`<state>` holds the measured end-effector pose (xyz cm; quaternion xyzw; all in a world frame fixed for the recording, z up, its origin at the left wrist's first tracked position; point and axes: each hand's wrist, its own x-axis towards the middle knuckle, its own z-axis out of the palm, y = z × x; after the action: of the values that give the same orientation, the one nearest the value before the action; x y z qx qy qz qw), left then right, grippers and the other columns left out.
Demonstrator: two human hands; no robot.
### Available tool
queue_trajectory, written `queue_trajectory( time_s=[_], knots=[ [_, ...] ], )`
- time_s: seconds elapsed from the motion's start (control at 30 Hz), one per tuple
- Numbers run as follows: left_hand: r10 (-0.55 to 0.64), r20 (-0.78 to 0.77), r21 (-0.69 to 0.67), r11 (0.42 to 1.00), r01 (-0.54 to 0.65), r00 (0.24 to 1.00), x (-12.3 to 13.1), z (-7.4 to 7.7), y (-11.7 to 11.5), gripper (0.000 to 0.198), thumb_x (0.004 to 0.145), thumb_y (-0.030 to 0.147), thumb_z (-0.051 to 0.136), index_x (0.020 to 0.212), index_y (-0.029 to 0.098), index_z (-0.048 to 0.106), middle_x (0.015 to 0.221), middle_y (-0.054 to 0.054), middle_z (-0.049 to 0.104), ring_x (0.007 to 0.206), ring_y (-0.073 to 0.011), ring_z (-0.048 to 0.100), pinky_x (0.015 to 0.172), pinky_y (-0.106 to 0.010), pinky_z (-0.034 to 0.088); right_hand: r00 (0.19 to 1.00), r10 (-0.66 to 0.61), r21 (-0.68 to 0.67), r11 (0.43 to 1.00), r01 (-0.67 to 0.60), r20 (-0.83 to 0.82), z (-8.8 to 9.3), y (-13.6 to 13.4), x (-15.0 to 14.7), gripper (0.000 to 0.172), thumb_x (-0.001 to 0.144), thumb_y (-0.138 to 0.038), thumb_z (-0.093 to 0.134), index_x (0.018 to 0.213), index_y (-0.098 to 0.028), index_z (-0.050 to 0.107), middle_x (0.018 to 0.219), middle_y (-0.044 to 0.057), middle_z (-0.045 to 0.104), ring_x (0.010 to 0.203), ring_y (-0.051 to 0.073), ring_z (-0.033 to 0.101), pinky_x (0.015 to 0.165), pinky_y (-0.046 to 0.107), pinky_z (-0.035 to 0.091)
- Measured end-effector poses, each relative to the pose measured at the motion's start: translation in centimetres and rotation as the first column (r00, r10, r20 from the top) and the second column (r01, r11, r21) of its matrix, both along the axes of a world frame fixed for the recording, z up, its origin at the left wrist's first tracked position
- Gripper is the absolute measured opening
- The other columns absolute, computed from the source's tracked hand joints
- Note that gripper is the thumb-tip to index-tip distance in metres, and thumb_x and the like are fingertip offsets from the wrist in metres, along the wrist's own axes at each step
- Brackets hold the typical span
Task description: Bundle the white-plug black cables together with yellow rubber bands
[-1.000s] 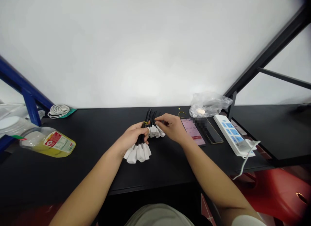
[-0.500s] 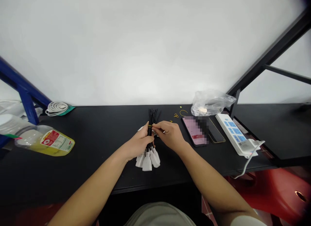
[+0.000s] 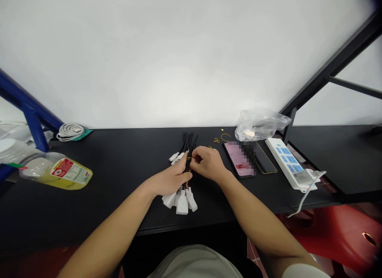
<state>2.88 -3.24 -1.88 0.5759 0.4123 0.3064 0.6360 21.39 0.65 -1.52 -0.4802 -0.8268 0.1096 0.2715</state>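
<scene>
My left hand [image 3: 169,179] is closed round a bundle of black cables [image 3: 188,140] just above the tabletop. White plug connectors [image 3: 182,203] fan out from the bundle's near end, and a few smaller white connectors [image 3: 174,156] show beyond my fingers. A thin yellow twist tie [image 3: 189,158] crosses the cables above my left thumb. Against the bundle's right side, the fingers of my right hand [image 3: 208,162] pinch at this tie; its ends are hidden by my fingertips.
Loose yellow ties [image 3: 216,140] lie beyond my right hand. Rightward are a pink-screened phone [image 3: 238,160], a dark phone [image 3: 265,160], a power strip [image 3: 285,160] and a plastic bag [image 3: 262,122]. A bottle of yellow liquid [image 3: 71,172] and a coiled white cable [image 3: 70,132] lie left.
The bundle has tilted, its far end leaning right, and its white connectors have shifted slightly nearer me. My right fingers have curled in closer against the tie.
</scene>
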Motion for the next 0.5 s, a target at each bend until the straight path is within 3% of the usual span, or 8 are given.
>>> queue_trajectory(
  time_s=[0.1,0.27,0.4,0.5],
  knots=[
    [-0.090,0.026,-0.072,0.993,0.092,0.996,0.2,1.1,-0.3,0.078,0.083,0.019,0.060,0.155,0.025,0.032,0.085,-0.001,0.058,0.069,-0.0165,0.056,0.069,-0.030,0.048,0.998,-0.066,0.021,0.998,0.067,-0.020,0.2,0.5,0.4,0.004,0.072,-0.019,0.058,0.068,-0.019,0.059,0.070,0.000,0.066,0.063,0.013,0.055,0.061,0.023,0.036],
    [-0.177,0.089,-0.116,0.976,0.186,0.980,-0.1,2.7,0.1,0.073,0.077,0.012,0.056,0.147,0.029,0.043,0.076,0.003,0.049,0.064,-0.0130,0.050,0.064,-0.026,0.048,0.981,-0.174,-0.001,0.985,0.175,-0.091,0.7,1.1,1.2,0.006,0.072,-0.021,0.057,0.066,-0.020,0.058,0.065,-0.001,0.064,0.060,0.013,0.055,0.060,0.023,0.035],
    [-0.177,0.169,-0.211,0.954,0.211,0.970,-0.7,3.0,0.5,0.065,0.077,0.016,0.059,0.141,0.025,0.050,0.076,0.004,0.047,0.061,-0.0108,0.050,0.065,-0.028,0.052,0.979,-0.178,-0.025,0.984,0.176,-0.103,1.2,1.5,1.4,0.007,0.073,-0.022,0.056,0.066,-0.020,0.058,0.065,0.000,0.064,0.062,0.014,0.056,0.060,0.024,0.036],
    [-0.207,0.259,-0.251,0.929,0.273,0.943,-1.6,3.1,0.5,0.061,0.075,0.017,0.063,0.135,0.023,0.055,0.074,0.004,0.046,0.059,-0.0099,0.047,0.062,-0.029,0.053,0.957,-0.276,-0.014,0.961,0.276,-0.089,1.4,2.3,2.8,0.007,0.073,-0.023,0.056,0.066,-0.020,0.057,0.066,0.000,0.064,0.063,0.015,0.056,0.062,0.025,0.037]
  ],
)
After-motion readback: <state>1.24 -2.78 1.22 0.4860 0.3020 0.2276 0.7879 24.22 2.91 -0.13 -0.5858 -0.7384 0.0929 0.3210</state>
